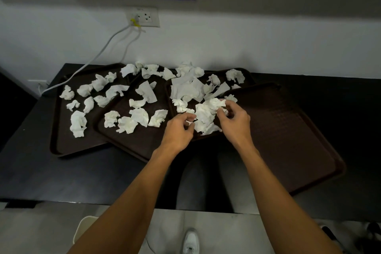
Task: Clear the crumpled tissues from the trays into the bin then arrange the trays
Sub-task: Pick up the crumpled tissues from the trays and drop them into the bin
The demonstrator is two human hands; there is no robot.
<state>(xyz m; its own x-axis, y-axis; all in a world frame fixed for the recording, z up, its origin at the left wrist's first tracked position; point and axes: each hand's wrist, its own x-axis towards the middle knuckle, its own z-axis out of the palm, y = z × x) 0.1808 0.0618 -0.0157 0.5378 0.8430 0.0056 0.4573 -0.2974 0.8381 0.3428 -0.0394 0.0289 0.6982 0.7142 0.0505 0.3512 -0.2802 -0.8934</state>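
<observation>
Your left forearm covers most of the pale plastic bin [82, 227] at the bottom edge, so its shape's hard to tell. The heap of white crumpled paper tissues [206, 114] sits between your hands on the overlapping dark brown textured trays [288, 130]. Your left hand [179, 130] and right hand [235, 121] both pinch it with curled fingers.

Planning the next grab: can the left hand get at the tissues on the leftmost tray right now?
Probably yes. Nothing stands between the left hand and the leftmost tray; its tissues lie loose and uncovered. But it and the right hand grip the clump, so it must let go first.
</observation>
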